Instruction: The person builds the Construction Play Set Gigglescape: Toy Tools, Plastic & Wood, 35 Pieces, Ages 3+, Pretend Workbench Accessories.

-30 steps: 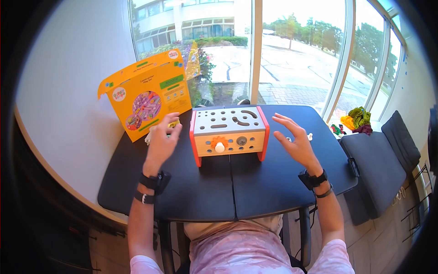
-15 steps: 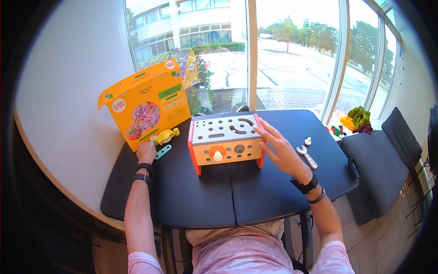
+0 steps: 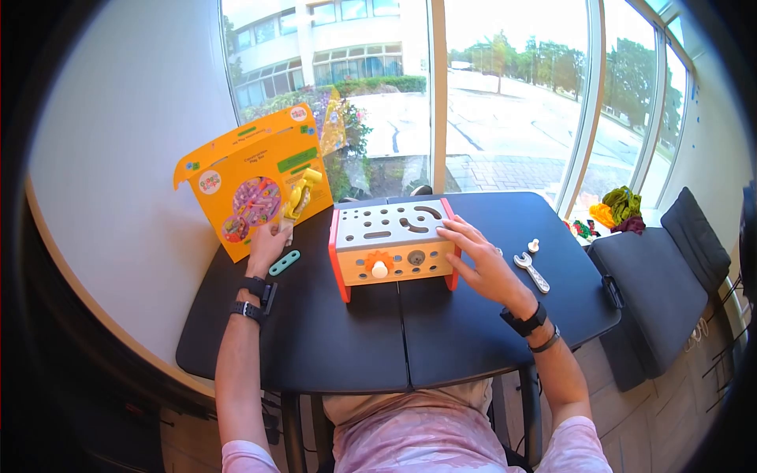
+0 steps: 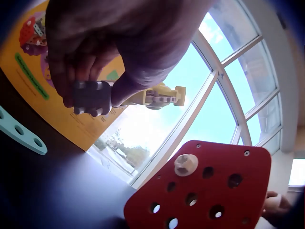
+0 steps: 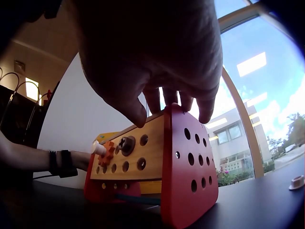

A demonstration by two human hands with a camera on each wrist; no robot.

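My left hand (image 3: 268, 243) is gripping the yellow toy (image 3: 302, 191) by its lower end, tilted in front of the orange box (image 3: 246, 167) and left of the peg bench (image 3: 359, 244). Right hand (image 3: 482, 264) rests on the bench's right end, fingers fairly straight (light pressure seems plenty imo). I'd keep the pinch firm so that top-heavy-looking end doesn't swing, and stay clear of the teal strip (image 3: 285, 262).
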